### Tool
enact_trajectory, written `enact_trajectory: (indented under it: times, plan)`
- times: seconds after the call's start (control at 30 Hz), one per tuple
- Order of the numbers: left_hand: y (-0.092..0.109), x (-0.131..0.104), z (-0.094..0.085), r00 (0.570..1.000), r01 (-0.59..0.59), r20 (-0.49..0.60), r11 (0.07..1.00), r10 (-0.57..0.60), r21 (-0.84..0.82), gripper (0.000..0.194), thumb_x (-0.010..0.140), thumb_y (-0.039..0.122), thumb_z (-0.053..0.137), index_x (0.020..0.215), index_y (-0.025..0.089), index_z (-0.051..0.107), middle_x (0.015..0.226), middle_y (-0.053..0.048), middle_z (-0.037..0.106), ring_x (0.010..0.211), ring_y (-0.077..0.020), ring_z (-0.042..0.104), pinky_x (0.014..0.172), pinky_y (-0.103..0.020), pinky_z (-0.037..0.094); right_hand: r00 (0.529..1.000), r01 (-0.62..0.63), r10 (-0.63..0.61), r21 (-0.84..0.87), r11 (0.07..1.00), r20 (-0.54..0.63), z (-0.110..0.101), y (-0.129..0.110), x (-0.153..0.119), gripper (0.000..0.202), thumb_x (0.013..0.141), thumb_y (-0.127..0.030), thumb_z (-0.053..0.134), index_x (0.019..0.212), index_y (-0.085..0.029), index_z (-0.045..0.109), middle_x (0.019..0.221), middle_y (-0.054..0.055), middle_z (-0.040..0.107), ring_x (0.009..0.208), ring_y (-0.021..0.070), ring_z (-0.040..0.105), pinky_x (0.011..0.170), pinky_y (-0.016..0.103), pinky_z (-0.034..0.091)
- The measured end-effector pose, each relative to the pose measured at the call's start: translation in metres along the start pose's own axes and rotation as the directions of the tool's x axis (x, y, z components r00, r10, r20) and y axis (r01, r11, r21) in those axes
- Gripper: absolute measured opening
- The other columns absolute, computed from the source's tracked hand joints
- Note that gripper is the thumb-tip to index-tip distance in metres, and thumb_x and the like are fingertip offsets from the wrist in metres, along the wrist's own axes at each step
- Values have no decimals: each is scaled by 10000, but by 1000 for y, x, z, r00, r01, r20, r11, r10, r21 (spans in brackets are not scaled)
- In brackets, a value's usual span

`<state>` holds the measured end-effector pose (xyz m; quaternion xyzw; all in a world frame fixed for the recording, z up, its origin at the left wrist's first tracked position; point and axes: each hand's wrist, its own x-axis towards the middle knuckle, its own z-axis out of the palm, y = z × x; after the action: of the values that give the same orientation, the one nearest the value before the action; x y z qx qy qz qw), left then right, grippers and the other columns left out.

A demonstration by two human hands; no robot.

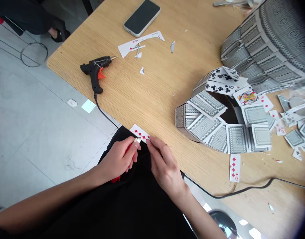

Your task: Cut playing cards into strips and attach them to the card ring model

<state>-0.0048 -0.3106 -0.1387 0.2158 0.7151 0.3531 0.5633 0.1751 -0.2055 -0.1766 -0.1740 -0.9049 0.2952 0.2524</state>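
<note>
At the table's near edge lies a playing card (139,131) with red diamonds, face up. My left hand (120,157) is closed round a red-handled cutter (137,140); its metal tip is at the card, and most of its handle is hidden by my fingers. My right hand (166,166) grips the card's right end between fingertips and thumb. To the right stands a hollow form made of playing cards (204,124), mostly backs outward. Another diamond card (234,167) lies just below it.
A black glue gun (95,71) lies at the left, its cord running off the near edge. Behind are a phone (142,17) and card scraps (140,43). A larger card-covered structure (264,43) and loose cards (295,137) are at right. Another person's foot (58,34) shows upper left.
</note>
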Motion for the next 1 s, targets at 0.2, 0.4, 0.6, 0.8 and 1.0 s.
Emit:
enact_trajectory:
  times: [0.2, 0.4, 0.6, 0.8, 1.0]
  plan:
    - [-2, -1, 3, 1000, -15, -11, 1000, 15, 6, 407, 1129, 576, 444, 1013, 223, 610, 711, 35, 640, 479, -107, 573, 417, -214, 481, 1000, 18, -18, -4, 1000, 17, 0, 0, 2, 638, 955, 117, 599, 1567, -61, 570, 1457, 218, 676, 1346, 307, 657, 1165, 492, 611]
    - [-3, -3, 3, 1000, -1, 0, 1000, 1, 9, 407, 1125, 585, 451, 1027, 225, 614, 724, 36, 645, 496, -112, 582, 424, -219, 489, 999, 31, -31, 6, 1000, 8, 2, 1, 3, 676, 958, 107, 589, 1602, -98, 550, 1464, 189, 695, 1336, 313, 670, 1154, 502, 621]
    - [-4, -1, 1, 1000, 0, -19, 1000, 1, 25, 413, 1127, 584, 445, 1033, 223, 623, 729, 31, 654, 494, -110, 580, 435, -225, 494, 999, 50, -51, 104, 993, 10, -2, 8, 4, 736, 970, 116, 552, 1657, -142, 492, 1478, 183, 689, 1378, 294, 672, 1177, 502, 616]
    - [-2, -2, 0, 1000, -4, -20, 999, 5, 44, 419, 1126, 588, 442, 1027, 224, 624, 728, 30, 653, 499, -111, 582, 436, -221, 498, 999, 44, -45, 91, 995, 12, -9, 13, 13, 593, 988, 45, 617, 1543, -162, 618, 1456, 163, 713, 1416, 320, 645, 1135, 550, 626]
    - [1, -2, 4, 1000, -9, 6, 999, 9, 37, 409, 1131, 569, 439, 1014, 220, 618, 716, 33, 647, 494, -106, 583, 431, -208, 484, 996, 62, -65, 50, 997, 57, -15, 12, 13, 589, 986, 30, 626, 1543, -160, 618, 1427, 136, 741, 1363, 321, 655, 1112, 565, 622]
